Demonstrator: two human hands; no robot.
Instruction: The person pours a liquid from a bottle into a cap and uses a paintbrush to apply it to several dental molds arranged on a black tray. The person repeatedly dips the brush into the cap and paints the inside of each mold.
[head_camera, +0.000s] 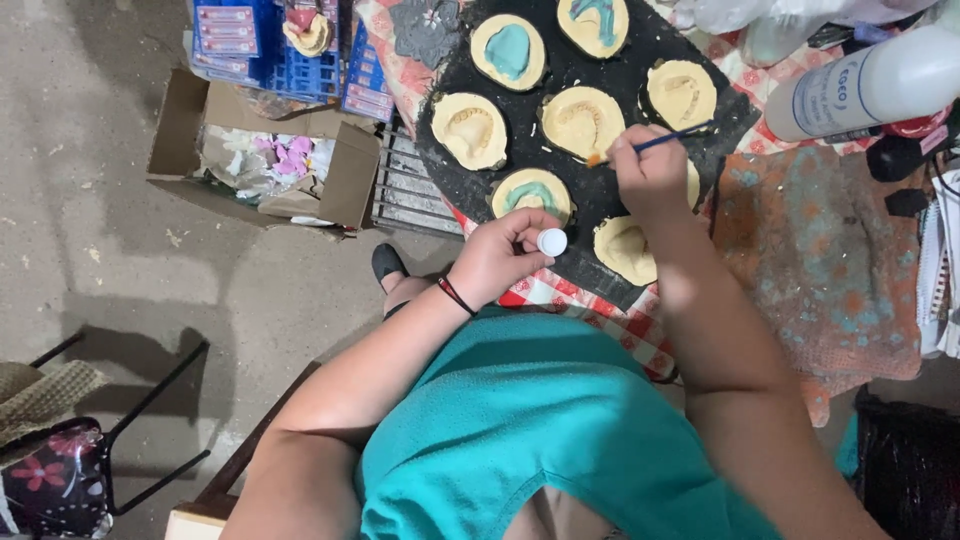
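Blue-handled brush (662, 140) above cream moulds (582, 122)

The black tray (600, 200) looks matt and rough, its edge ragged. The cream moulds (470, 130) on it have a dull, chalky, plaster-like surface; 3 carry flat teal paint. The paintbrush (655, 143) in the right hand (650, 170) has a smooth blue handle. The small white cap (552, 242) at the left hand (505, 255) is smooth, slightly shiny plastic. The checked tablecloth (600, 315) looks like cloth or oilcloth. The white bottle (870, 85) is smooth plastic. The cardboard box (350, 180) is matt brown, the floor (100, 200) rough concrete, the teal shirt (530, 420) soft matt cloth.
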